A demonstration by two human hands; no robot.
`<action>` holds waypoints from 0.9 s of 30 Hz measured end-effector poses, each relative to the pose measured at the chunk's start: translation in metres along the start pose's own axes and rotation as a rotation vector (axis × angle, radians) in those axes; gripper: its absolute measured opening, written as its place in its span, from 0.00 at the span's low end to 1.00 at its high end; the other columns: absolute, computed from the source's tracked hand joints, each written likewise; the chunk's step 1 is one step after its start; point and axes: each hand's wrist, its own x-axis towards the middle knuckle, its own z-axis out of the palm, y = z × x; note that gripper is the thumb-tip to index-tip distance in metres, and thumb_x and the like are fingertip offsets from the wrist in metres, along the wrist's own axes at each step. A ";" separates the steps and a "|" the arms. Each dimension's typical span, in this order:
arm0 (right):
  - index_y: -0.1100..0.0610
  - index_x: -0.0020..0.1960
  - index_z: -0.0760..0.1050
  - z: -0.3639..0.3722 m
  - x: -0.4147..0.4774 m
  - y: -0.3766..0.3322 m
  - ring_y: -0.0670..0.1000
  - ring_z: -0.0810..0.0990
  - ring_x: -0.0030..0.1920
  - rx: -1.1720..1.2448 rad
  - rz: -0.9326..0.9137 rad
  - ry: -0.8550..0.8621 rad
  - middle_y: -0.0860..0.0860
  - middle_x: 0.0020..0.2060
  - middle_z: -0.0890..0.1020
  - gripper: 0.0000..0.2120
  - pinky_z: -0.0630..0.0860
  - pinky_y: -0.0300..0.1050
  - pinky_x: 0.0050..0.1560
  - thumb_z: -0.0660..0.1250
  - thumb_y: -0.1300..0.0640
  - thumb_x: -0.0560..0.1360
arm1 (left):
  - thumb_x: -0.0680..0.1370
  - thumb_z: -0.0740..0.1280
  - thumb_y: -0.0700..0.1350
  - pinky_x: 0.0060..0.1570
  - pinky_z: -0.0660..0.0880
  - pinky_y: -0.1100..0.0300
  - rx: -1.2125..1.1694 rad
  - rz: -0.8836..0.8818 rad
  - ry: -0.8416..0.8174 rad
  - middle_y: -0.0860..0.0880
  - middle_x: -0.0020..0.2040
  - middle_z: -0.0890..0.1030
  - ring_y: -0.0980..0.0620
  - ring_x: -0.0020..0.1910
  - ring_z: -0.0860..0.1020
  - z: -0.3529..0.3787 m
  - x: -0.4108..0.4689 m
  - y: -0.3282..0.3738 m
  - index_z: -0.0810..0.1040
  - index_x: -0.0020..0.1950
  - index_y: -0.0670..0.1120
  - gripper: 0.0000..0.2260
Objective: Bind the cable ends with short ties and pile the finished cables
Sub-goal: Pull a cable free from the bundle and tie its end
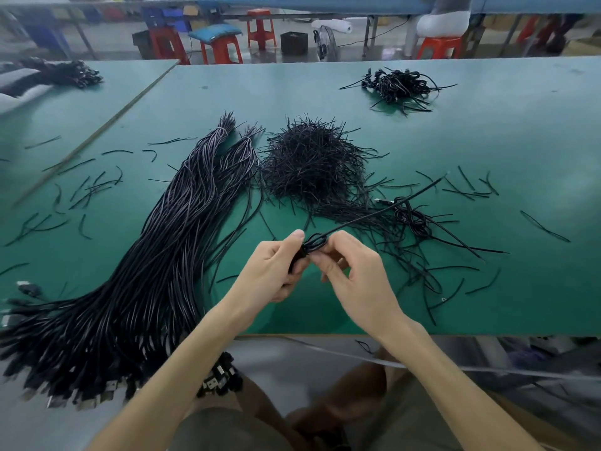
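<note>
My left hand (276, 271) and my right hand (354, 275) meet above the near edge of the green table (487, 141). Between their fingers sits a small coiled black cable (313, 243), and its loose end runs up and to the right toward another coiled cable (410, 219) lying on the table. A big heap of short black ties (312, 164) lies just beyond my hands. At the far right rests a pile of bound cables (398, 87). A long bundle of unbound black cables (156, 255) stretches along my left, its plugs hanging over the table edge.
Loose ties lie scattered over the table on the left (87, 190) and right (471, 190). Another dark cable pile (61, 74) sits on the adjoining table at far left. Red stools (221, 48) and a seated person (442, 24) are beyond the table.
</note>
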 end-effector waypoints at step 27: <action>0.56 0.40 0.72 0.004 0.002 -0.002 0.46 0.67 0.33 -0.006 0.112 -0.250 0.48 0.33 0.73 0.10 0.66 0.38 0.36 0.68 0.60 0.80 | 0.84 0.63 0.55 0.22 0.65 0.64 0.071 -0.131 -0.163 0.45 0.28 0.76 0.49 0.23 0.69 -0.027 0.006 -0.009 0.78 0.46 0.43 0.17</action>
